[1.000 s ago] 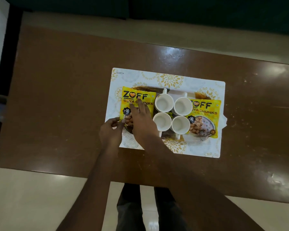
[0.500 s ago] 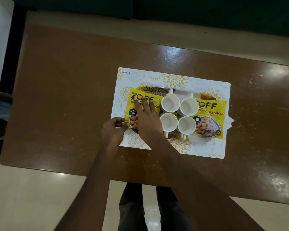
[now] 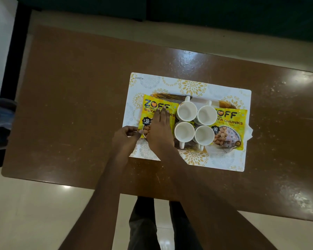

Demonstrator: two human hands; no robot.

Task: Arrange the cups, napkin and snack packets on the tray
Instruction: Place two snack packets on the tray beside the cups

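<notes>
A patterned tray (image 3: 170, 96) sits on a white and gold placemat (image 3: 193, 85). Several white cups (image 3: 186, 110) stand grouped in the tray's middle. A yellow snack packet (image 3: 157, 107) lies at the tray's left end, another yellow packet (image 3: 229, 127) at its right end. My right hand (image 3: 160, 130) lies flat on the left packet with straight fingers. My left hand (image 3: 126, 138) pinches that packet's lower left corner. A white napkin (image 3: 249, 131) pokes out from under the right packet.
The placemat lies on a brown table (image 3: 70, 105) with bare wood to the left and right. A dark object (image 3: 0, 121) shows at the left frame edge. My legs (image 3: 152, 222) stand at the table's near edge.
My right hand's fingers have drawn together and slid slightly down the left packet. My left hand stays at the packet's corner. The view has shifted a little.
</notes>
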